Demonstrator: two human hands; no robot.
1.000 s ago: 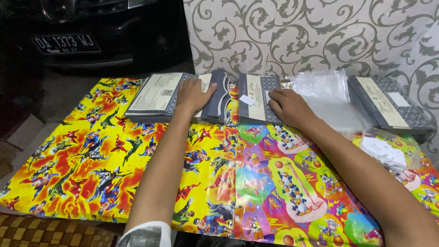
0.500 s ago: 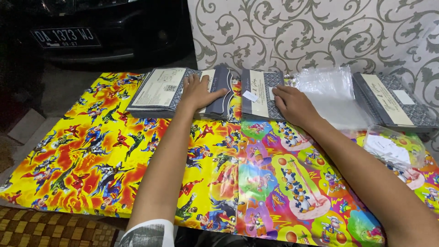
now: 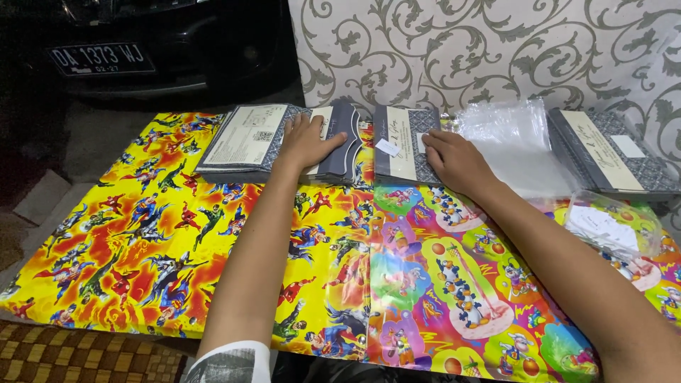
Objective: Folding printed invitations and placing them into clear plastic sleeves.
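My left hand [image 3: 310,140] lies flat, fingers spread, on a grey folded card stack [image 3: 339,142] next to a wider grey-and-cream card pile [image 3: 245,138] at the far left of the table. My right hand [image 3: 456,160] rests palm down on the edge of another grey-and-cream card stack [image 3: 401,144], beside a small white label [image 3: 386,147] on it. Neither hand grips anything.
A colourful cartoon-print sheet [image 3: 170,234] covers the table. Clear plastic sleeves [image 3: 511,138] lie right of my right hand. A further card stack [image 3: 610,152] sits at the far right, with a clear bag of white slips [image 3: 613,227] in front. A dark vehicle [image 3: 142,50] stands behind.
The view has shifted slightly. Both hands stay resting on the card stacks; the left hand's fingers have spread a little more over the folded stack.
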